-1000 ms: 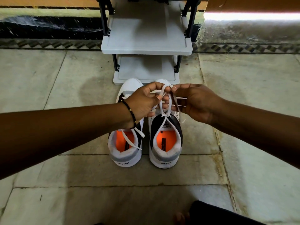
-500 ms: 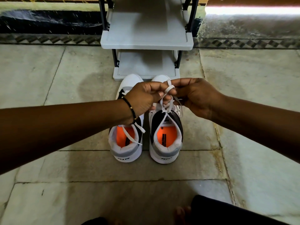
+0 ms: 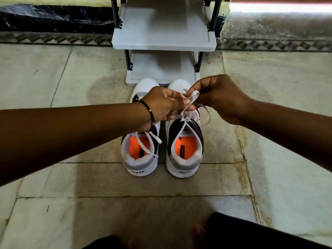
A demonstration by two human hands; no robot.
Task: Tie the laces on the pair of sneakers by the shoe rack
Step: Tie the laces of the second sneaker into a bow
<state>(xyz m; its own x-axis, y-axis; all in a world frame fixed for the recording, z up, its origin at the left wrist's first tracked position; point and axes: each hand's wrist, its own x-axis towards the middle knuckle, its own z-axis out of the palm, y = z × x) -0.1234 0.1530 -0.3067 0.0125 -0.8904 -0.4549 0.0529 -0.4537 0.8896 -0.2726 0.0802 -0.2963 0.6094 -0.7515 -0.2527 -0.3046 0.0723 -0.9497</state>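
Observation:
Two white sneakers with black sides and orange insoles stand side by side on the floor, heels toward me. Both my hands hover over the right sneaker (image 3: 185, 148). My left hand (image 3: 161, 106) pinches a loop of the white lace (image 3: 190, 99), and my right hand (image 3: 221, 97) grips the other part of that lace, which trails down the shoe's right side. A first knot sits at the top of the tongue. The left sneaker (image 3: 140, 155) has loose lace ends lying across its opening; my left wrist hides its front.
A grey shoe rack (image 3: 163, 44) with black posts stands just beyond the sneakers' toes, against a dark patterned skirting. Stone floor tiles spread left and right. My dark-clothed legs and a bare foot (image 3: 198, 230) show at the bottom edge.
My hands have drawn slightly apart and my right hand has risen, wrapping the lace around the loop held by my left hand. The view has shifted a little.

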